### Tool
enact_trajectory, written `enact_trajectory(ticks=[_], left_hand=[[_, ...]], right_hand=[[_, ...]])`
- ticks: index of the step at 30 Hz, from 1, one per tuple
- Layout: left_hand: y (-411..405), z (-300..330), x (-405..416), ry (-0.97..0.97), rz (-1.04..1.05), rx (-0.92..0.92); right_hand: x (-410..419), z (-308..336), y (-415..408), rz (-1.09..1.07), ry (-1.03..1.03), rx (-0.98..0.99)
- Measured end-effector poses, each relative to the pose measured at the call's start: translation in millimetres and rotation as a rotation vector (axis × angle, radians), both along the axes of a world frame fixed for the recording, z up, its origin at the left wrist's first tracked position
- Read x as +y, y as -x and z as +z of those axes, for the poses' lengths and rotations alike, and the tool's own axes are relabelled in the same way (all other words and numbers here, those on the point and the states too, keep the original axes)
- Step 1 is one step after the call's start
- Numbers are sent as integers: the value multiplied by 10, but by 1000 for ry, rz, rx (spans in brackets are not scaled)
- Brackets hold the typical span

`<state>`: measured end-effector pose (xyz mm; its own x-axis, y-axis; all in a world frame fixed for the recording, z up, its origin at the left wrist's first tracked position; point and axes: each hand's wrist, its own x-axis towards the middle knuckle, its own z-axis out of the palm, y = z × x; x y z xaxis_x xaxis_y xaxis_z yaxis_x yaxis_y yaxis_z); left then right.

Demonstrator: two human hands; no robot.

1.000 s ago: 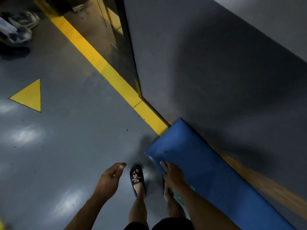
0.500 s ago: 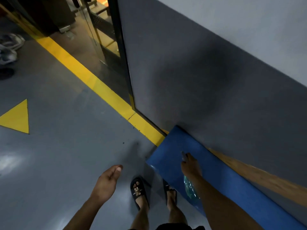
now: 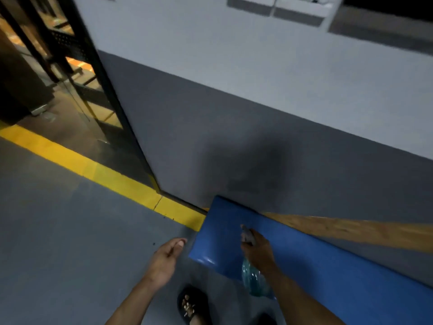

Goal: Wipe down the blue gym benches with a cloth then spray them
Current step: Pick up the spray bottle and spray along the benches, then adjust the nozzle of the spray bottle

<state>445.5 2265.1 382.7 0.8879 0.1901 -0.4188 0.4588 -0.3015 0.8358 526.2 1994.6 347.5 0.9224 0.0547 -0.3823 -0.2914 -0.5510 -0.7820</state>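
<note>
You are holding a spray bottle [image 3: 251, 281] in your right hand [image 3: 257, 250], fingers wrapped round its neck, with the grey nozzle sticking out past your knuckles toward 11 o'clock and the clear greenish body hanging down below your wrist. You are aiming it over the near end of the blue bench [image 3: 316, 261], which is running from the middle of the view out toward 4 o'clock, its far long edge lying along the grey wall [image 3: 234, 137]. Holding the bottle above the pad and pointing it along the length looks meant to lay mist on the end section first, so the spraying step seems to be the one in hand; whether a finger is pressing the trigger is too blurred to tell.

Your left hand [image 3: 166, 259] is hanging at 9 o'clock of the bench end, over the grey floor [image 3: 70, 231], fingers relaxed and loosely spread, holding nothing. No cloth is showing anywhere.

At 6 o'clock your foot in a dark sandal [image 3: 192, 306] is standing just beside the bench's front edge, keeping you close enough to reach. A yellow floor line [image 3: 93, 167] is running from 9 o'clock in to the bench end, and a dark-framed glass door [image 3: 77, 90] is standing at 10 o'clock.
</note>
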Motion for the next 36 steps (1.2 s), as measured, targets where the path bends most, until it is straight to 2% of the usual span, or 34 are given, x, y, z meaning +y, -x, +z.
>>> enact_trajectory(ticks=[4,7,13,16,21,29,36], left_hand=[[-270,198,-592,37,-159,-39],[-469,391,-1296,77,-256,-79],[-379,1028,-3362,144,-570,-167],[-153,1304,-4490,189,-733,-208],[440,1676,-6139,242,-997,-245],[1121,1999,-8230,235,-1336,-232],[1548,1960,-9836,314,-1656,-327]], right_hand=[[-559,255,154,-113,-255,-58],[-1145,558,346,-145,-322,-89],[-2688,1210,1089,-204,-452,-212],[-3558,1470,1546,-249,-458,-254],[-4878,1890,2335,-397,-337,-298],[-6568,2136,3353,-675,-235,-402],[-7848,2099,4051,-940,-255,-448]])
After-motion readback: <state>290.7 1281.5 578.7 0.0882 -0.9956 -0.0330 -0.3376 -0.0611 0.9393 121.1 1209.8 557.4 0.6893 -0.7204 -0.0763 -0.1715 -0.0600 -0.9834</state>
